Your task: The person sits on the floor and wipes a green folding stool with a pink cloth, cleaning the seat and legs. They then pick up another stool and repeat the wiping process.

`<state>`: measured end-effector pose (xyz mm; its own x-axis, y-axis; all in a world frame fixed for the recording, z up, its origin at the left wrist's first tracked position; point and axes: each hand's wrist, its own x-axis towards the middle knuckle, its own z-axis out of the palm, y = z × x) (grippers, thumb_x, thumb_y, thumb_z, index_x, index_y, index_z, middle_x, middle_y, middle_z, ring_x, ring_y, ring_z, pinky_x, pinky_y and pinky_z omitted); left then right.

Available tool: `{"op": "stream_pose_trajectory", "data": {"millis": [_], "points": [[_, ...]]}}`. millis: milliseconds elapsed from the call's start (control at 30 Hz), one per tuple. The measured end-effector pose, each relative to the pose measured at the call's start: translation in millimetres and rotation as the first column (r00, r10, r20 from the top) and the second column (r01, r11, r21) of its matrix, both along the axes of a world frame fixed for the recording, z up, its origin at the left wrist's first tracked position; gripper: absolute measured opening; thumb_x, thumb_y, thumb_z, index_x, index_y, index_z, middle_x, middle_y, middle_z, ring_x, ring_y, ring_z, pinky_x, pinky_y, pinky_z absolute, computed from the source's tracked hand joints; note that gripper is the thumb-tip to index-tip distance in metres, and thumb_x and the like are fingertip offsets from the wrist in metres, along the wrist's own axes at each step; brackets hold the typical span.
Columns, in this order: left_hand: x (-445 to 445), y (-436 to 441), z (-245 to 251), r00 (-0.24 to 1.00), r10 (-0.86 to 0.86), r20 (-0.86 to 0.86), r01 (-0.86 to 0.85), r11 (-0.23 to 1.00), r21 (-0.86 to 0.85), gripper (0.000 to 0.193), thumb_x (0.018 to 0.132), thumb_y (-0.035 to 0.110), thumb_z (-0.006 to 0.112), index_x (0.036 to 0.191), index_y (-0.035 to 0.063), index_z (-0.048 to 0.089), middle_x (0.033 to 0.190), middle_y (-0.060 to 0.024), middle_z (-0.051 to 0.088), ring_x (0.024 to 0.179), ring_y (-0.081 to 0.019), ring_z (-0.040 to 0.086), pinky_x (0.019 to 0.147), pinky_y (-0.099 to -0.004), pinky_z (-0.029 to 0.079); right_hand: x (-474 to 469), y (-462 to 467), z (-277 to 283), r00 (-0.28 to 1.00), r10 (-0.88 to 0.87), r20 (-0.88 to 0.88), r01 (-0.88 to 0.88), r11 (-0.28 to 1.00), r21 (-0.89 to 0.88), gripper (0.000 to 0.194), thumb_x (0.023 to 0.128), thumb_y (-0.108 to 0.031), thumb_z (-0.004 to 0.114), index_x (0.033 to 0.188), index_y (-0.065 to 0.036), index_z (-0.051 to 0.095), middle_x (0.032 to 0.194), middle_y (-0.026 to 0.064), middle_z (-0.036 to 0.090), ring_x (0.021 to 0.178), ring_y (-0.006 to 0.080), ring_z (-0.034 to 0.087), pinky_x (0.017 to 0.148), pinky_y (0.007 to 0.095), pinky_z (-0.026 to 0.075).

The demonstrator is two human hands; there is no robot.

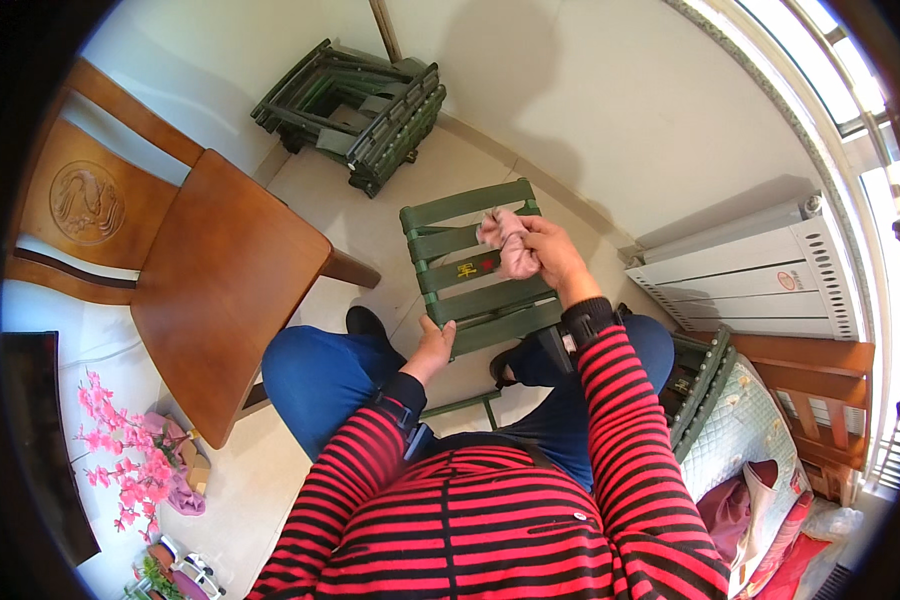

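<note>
A folding stool with dark green webbing straps stands on the floor in front of me. One of its middle straps bears yellow writing and a red mark. My left hand grips the stool's near left corner, its thumb along the frame. Bunched in my right hand is a pink cloth, held over the right part of the straps. The cloth hides part of the marked strap. Whether it touches the webbing I cannot tell.
Several folded green stools are piled in the wall corner. To the left is a wooden chair; to the right are a white radiator and more folded stools against a quilted pad. Pink artificial blossoms stand lower left.
</note>
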<state>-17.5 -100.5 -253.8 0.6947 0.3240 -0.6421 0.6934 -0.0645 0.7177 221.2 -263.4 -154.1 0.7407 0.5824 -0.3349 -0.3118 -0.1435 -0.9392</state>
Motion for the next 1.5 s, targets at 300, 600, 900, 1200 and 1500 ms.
{"op": "stream_pose_trajectory", "data": {"millis": [300,600,900,1200,1500], "points": [[2.5,3.6,41.0,0.96,0.153,0.236,-0.204,0.957,0.208,0.065,0.098,0.029,0.057,0.148,0.001,0.027,0.14,-0.0285,0.044,0.13,-0.0358,0.046,0.104,-0.0413,0.04,-103.3,-2.6,43.7,0.75,0.383,-0.539,0.26,0.579,0.773,0.059,0.092,-0.016,0.053,0.147,-0.001,0.039,0.13,0.0214,0.059,0.112,0.0341,0.063,0.095,0.0451,0.053],[3.9,12.7,209.4,0.84,0.139,0.525,0.085,0.921,-0.38,0.07,0.097,0.062,0.048,0.144,0.0113,0.04,0.132,-0.0069,0.053,0.123,-0.0172,0.048,0.102,-0.0388,0.041,-146.5,-5.2,52.7,0.759,0.351,-0.549,0.229,0.645,0.729,0.054,0.098,-0.028,0.053,0.144,0.0,0.042,0.134,0.0213,0.058,0.115,0.0372,0.062,0.098,0.0498,0.052],[-12.5,-2.0,182.8,0.823,0.255,0.508,-0.051,0.923,-0.382,0.03,0.103,0.031,0.055,0.12,0.0074,0.06,0.114,-0.0038,0.065,0.102,-0.0148,0.064,0.088,-0.0318,0.053,-179.0,-11.3,41.4,0.704,0.372,-0.605,0.123,0.775,0.62,0.052,0.102,-0.041,0.051,0.131,0.002,0.054,0.124,0.0173,0.064,0.104,0.0284,0.067,0.093,0.0423,0.054],[-28.1,27.8,213.5,0.719,0.329,0.612,-0.103,0.921,-0.375,0.023,0.106,0.025,0.049,0.116,0.0053,0.056,0.111,-0.0041,0.064,0.097,-0.0134,0.064,0.085,-0.0301,0.054,-185.6,-28.3,21.6,0.638,0.435,-0.635,-0.12,0.871,0.477,0.068,0.099,-0.059,0.047,0.14,-0.004,0.05,0.137,0.0142,0.057,0.121,0.0301,0.056,0.101,0.0409,0.044],[-49.4,11.1,274.7,0.74,-0.249,0.624,-0.058,0.901,0.429,0.02,0.103,0.02,0.056,0.113,0.0024,0.06,0.098,-0.0029,0.064,0.093,-0.0101,0.056,0.085,-0.0266,0.047,-184.0,-29.8,43.7,0.93,0.214,-0.3,-0.145,0.961,0.235,0.065,0.093,-0.041,0.066,0.144,-0.005,0.047,0.144,0.009,0.05,0.134,0.0234,0.042,0.108,0.0416,0.035]]}}
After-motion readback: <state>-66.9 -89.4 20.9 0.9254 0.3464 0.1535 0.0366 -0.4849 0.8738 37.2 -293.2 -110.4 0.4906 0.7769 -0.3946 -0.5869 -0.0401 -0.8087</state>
